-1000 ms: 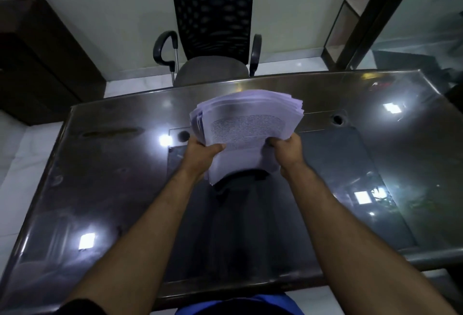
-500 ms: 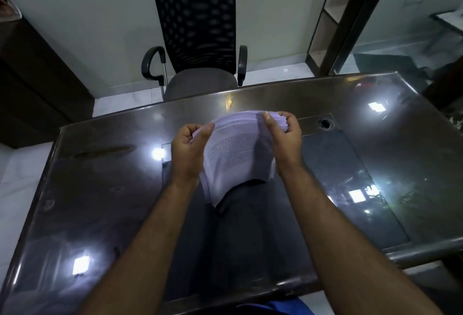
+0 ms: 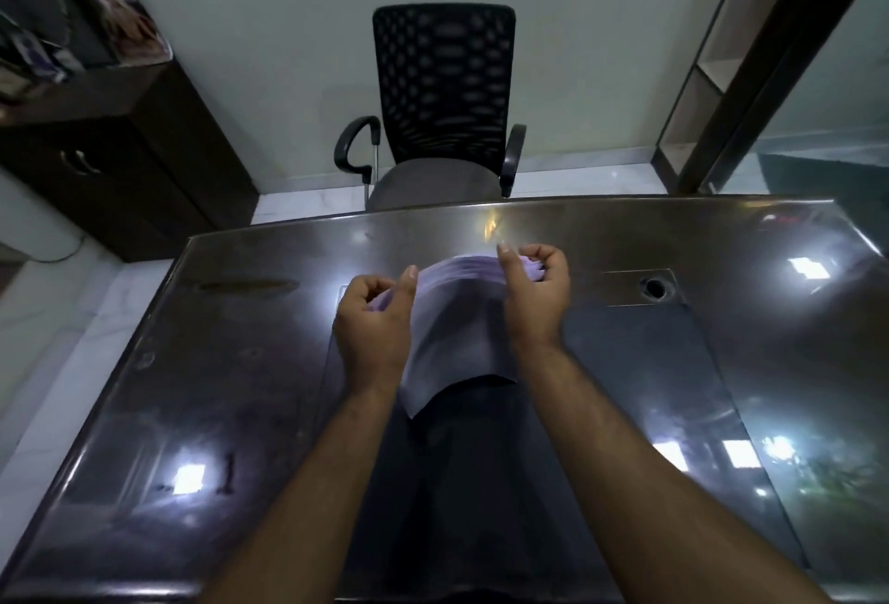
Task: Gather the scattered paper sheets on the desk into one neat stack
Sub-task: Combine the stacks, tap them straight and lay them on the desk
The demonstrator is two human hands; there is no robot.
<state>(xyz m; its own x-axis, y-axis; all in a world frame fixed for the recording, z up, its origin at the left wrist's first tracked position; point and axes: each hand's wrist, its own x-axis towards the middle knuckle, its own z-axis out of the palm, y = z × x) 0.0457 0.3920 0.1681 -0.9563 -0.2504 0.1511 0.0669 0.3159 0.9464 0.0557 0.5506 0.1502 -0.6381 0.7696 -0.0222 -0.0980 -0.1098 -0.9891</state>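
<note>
The paper sheets (image 3: 457, 329) are gathered into one bundle, gripped at its sides by the left hand (image 3: 377, 315) and right hand (image 3: 536, 295). No loose sheets are seen on the surface (image 3: 721, 363); squaring and setting down appear to be left.

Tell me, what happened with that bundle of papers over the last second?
Both hands slid from the near edge of the paper stack to its far edge. The left hand and right hand now pinch the far corners, and the sheets have tipped over, so the printed face no longer shows. Unchanged: both hands grip the stack above the desk; the chair stays behind it.
</note>
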